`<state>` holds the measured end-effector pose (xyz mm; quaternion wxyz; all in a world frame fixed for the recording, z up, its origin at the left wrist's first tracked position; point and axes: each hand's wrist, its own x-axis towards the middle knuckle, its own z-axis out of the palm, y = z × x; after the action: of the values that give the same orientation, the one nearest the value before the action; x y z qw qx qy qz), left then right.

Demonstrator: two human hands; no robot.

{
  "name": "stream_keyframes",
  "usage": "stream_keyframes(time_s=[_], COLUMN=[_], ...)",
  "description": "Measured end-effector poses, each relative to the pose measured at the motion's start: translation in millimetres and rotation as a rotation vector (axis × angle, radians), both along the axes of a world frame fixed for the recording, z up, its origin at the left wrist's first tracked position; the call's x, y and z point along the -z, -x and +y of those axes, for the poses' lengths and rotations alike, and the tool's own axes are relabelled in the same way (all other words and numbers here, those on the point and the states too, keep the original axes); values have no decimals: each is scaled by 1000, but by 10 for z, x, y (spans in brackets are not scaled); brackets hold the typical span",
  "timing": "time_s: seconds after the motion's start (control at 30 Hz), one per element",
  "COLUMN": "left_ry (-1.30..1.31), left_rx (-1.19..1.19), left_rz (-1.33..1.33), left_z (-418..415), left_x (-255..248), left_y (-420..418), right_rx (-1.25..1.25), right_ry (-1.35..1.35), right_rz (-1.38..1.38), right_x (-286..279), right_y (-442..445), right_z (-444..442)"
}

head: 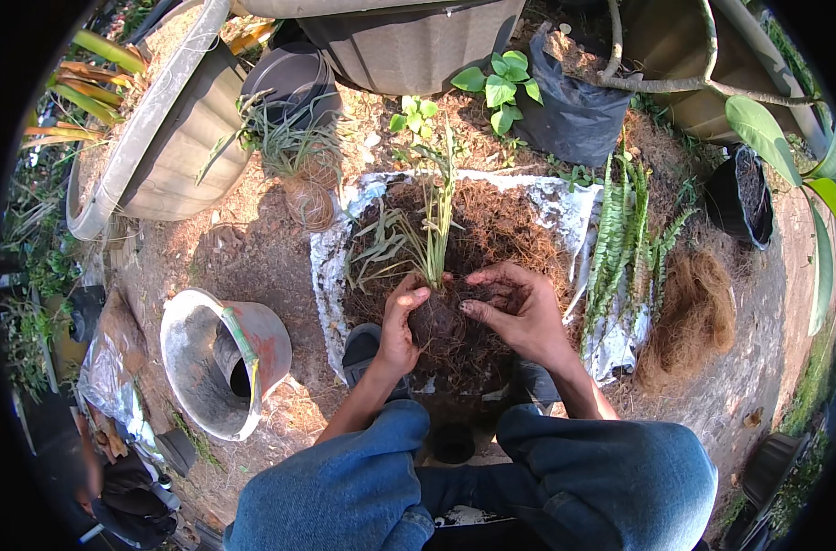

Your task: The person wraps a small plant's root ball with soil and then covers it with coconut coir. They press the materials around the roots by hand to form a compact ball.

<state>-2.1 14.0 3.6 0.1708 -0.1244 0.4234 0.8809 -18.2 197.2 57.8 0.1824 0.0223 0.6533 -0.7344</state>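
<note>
A leafy plant [437, 237] with a dark root ball [440, 320] stands between my hands, over a heap of brown fibrous potting mix [504, 220]. My left hand [398, 320] holds the plant at the base of its stems, thumb and fingers around the left side of the root ball. On the other side my right hand [517, 306] is curled, its soiled fingers and thumb apart beside the roots. Some dark matter shows by those fingers; whether they grip it I cannot tell. Under the mix lies a white sheet [328, 275], smeared with soil.
A white bucket [270, 344] lies tipped at left. Fern fronds [621, 234] and a coconut-fibre bundle [693, 324] lie at right. Large planters [418, 48] and a black plant bag [573, 103] stand ahead. Near the back left are a black pot [290, 79] and a bound plant [307, 172].
</note>
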Motion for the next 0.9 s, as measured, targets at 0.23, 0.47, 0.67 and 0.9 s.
stream_keyframes(time_s=[0.23, 0.47, 0.67, 0.9], left_ry=[54, 129, 124, 203], left_rx=[-10, 5, 10, 36], left_rz=[138, 68, 188, 132], left_z=[48, -33, -30, -56], left_x=[-46, -22, -32, -68], left_y=[-33, -55, -87, -80], right_rx=[23, -4, -14, -2], right_ry=[-358, -259, -204, -252], right_rz=[444, 409, 354, 422], right_x=[95, 68, 95, 49], right_y=[-46, -97, -106, -132], right_z=[-100, -152, -121, -123])
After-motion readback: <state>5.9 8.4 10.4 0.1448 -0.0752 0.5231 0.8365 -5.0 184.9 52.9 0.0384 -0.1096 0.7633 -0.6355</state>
